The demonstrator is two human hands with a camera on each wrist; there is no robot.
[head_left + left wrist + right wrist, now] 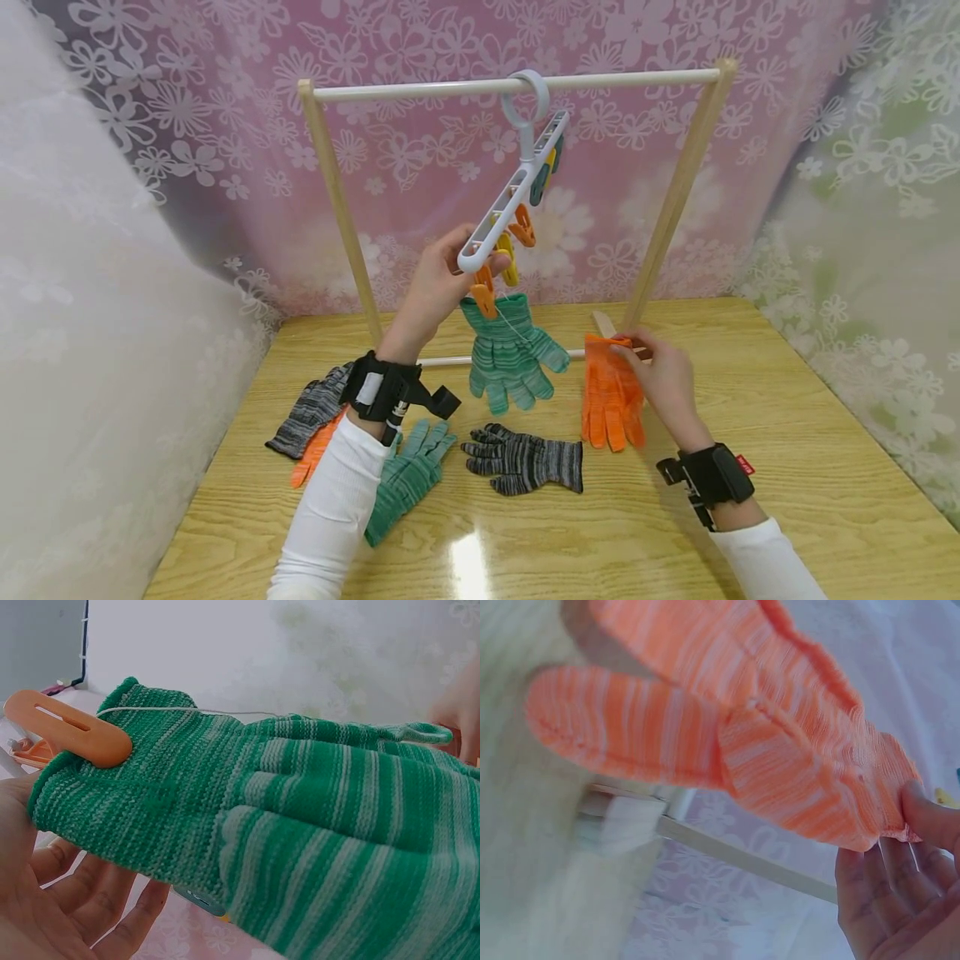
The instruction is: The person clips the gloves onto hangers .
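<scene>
My right hand (663, 375) pinches an orange striped glove (611, 400) by its cuff, and the glove's fingers hang downward. In the right wrist view the thumb lies on the cuff (892, 787). My left hand (442, 279) is at the near end of a white clip hanger (491, 221); its fingers (97, 900) extend loosely beside the cuff of a green striped glove (510, 350). That glove hangs from an orange clip (483, 292), with a thin white thread across it. Part of the left hand is hidden behind the hanger.
The hanger's ring hooks over a white rod (420, 90) on a wooden frame (341, 217). More orange, yellow and dark clips hang along the bar. On the wooden table lie a grey glove (525, 461), a green glove (408, 475), another grey glove (311, 412) and an orange piece (315, 450) partly under my left arm.
</scene>
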